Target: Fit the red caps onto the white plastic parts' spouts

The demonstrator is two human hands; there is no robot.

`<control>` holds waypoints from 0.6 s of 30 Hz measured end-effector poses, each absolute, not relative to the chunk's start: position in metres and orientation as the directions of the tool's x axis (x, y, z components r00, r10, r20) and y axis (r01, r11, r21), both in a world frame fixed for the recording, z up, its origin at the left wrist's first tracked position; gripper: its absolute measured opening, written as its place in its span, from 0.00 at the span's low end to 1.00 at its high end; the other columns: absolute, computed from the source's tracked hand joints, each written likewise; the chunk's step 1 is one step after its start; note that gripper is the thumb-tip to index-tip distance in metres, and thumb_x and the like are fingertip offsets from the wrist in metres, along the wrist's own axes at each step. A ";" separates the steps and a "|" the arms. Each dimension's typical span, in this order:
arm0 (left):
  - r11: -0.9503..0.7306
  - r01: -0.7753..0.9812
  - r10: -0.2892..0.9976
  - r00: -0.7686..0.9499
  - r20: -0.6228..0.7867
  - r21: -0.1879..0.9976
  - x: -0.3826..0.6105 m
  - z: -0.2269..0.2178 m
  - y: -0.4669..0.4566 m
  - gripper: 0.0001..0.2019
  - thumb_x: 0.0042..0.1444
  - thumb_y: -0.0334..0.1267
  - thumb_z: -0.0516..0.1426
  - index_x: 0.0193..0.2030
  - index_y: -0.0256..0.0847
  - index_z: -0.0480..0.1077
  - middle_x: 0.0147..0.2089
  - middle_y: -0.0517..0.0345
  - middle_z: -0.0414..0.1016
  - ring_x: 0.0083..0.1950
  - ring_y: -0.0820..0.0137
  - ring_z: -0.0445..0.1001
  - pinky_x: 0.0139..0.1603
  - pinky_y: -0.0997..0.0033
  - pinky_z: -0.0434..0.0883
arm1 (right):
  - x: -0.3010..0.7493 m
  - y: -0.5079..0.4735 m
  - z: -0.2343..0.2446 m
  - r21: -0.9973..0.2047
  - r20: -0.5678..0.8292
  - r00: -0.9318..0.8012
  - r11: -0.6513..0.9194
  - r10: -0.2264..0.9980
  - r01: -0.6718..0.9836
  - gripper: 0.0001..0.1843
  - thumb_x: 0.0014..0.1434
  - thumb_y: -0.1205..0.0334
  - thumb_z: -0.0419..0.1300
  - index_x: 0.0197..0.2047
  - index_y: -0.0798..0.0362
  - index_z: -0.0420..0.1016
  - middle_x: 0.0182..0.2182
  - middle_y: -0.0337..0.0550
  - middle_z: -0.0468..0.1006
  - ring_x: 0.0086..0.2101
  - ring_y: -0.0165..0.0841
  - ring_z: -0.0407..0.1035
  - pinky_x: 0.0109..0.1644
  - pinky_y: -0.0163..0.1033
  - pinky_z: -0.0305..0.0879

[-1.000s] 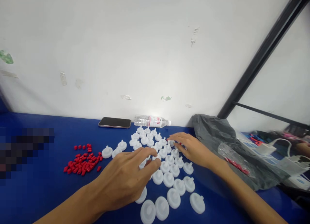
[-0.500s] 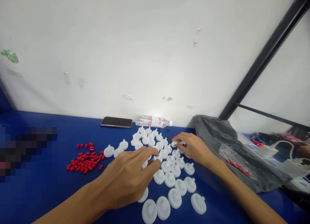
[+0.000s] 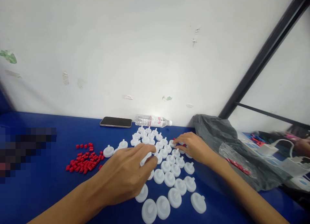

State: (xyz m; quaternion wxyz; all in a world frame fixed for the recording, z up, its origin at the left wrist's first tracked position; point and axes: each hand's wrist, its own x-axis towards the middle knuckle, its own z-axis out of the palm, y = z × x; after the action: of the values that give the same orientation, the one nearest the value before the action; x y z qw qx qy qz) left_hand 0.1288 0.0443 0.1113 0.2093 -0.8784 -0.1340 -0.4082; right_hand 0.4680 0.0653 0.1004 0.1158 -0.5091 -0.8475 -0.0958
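Many white round discs [image 3: 169, 179], each with a short stem, are spread over the blue tabletop. Over their left part hovers my left hand [image 3: 126, 170], palm down, thumb and index finger apart. A tilted white disc shows in the gap between them; contact is unclear. At the right side of the discs, my right hand [image 3: 193, 147] is closed, its fingertips at the edge of another white disc [image 3: 171, 143]. Small red bits show by those fingertips and under the palm. A heap of small red caps [image 3: 84, 161] lies left of the discs.
A phone [image 3: 116, 122] and a clear plastic bottle [image 3: 153, 121] lie along the wall. To the right is a dark grey plastic bag [image 3: 213, 130], with a clear packet of red pieces [image 3: 238, 165] on it. White chargers and cables [image 3: 268, 149] lie farther right.
My left hand has drawn slightly left, uncovering more of the tilted disc by its thumb. The disc at my right fingertips has shifted a little left; that hand has barely moved.
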 end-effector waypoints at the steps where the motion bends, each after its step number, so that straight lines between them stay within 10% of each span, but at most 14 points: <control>1: -0.865 0.426 0.075 0.631 0.772 -0.264 0.127 0.114 0.046 0.12 0.64 0.22 0.52 0.42 0.39 0.74 0.46 0.52 0.84 0.39 0.69 0.80 0.26 0.70 0.67 | 0.468 0.065 0.101 0.036 0.296 -0.458 0.470 0.838 0.882 0.07 0.70 0.61 0.67 0.48 0.47 0.87 0.46 0.47 0.89 0.45 0.47 0.84 0.54 0.52 0.77; 6: -0.750 0.637 0.304 0.569 0.765 -0.176 0.113 0.128 0.064 0.13 0.66 0.26 0.52 0.41 0.40 0.78 0.35 0.55 0.82 0.34 0.65 0.78 0.26 0.67 0.66 | 0.458 0.057 0.109 -0.039 0.347 -0.424 0.464 0.837 0.885 0.16 0.79 0.56 0.55 0.55 0.47 0.84 0.51 0.49 0.88 0.50 0.47 0.82 0.58 0.56 0.77; 13: -0.465 0.885 0.783 0.394 0.481 0.031 0.077 0.141 0.102 0.17 0.69 0.32 0.51 0.49 0.42 0.82 0.44 0.47 0.87 0.42 0.56 0.84 0.34 0.62 0.73 | 0.444 0.046 0.104 -0.136 0.252 -0.480 0.522 0.840 0.842 0.28 0.83 0.47 0.42 0.74 0.43 0.72 0.72 0.44 0.73 0.74 0.47 0.62 0.78 0.66 0.57; 18: -0.394 0.916 0.904 0.373 0.208 0.070 0.036 0.129 0.130 0.10 0.71 0.41 0.61 0.42 0.39 0.79 0.36 0.60 0.81 0.34 0.70 0.79 0.38 0.66 0.78 | 0.445 0.046 0.101 -0.189 0.183 -0.479 0.509 0.858 0.840 0.29 0.83 0.46 0.40 0.77 0.41 0.68 0.75 0.40 0.69 0.76 0.46 0.57 0.80 0.68 0.52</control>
State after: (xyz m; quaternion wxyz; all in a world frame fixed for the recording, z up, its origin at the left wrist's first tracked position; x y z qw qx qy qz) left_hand 0.0362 0.1304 0.1290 0.0288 -0.8280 -0.5497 -0.1067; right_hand 0.4448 0.0462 0.1011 0.1276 -0.4942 -0.8592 0.0364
